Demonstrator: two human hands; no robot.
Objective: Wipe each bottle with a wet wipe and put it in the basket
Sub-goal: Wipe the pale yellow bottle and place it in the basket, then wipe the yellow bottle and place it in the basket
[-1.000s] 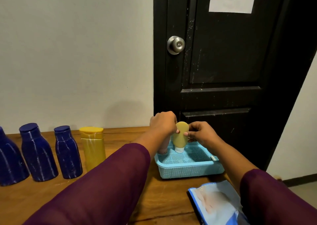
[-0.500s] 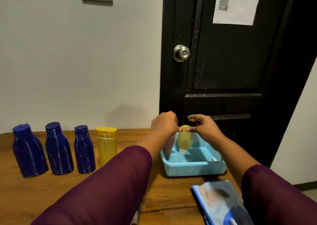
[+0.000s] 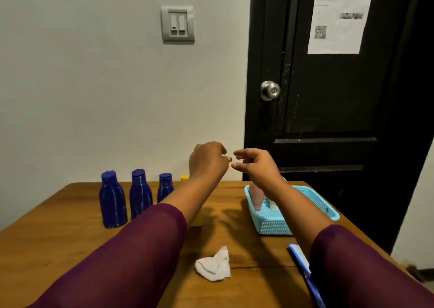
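My left hand point(image 3: 207, 162) and my right hand point(image 3: 256, 167) hover empty above the table, fingers loosely apart, fingertips nearly meeting. Below the right forearm stands the light blue basket point(image 3: 272, 225) with a pink tube point(image 3: 256, 196) standing in it; a yellow tube beside it is mostly hidden by my arm. Three dark blue bottles point(image 3: 112, 202) point(image 3: 139, 194) point(image 3: 165, 187) line the left of the wooden table point(image 3: 58, 225). A yellow bottle point(image 3: 196, 218) stands behind my left forearm, mostly covered. A crumpled white wet wipe point(image 3: 215, 264) lies on the table near me.
A blue wipe packet point(image 3: 303, 267) lies at the table's right front, partly under my right sleeve. Behind the basket is a black door point(image 3: 328, 110) with a metal knob point(image 3: 270, 90). A light switch point(image 3: 177, 24) sits on the white wall.
Both hands have let go of the yellow tube in the basket and risen above it. The view has tilted back, showing the wet wipe on the table.
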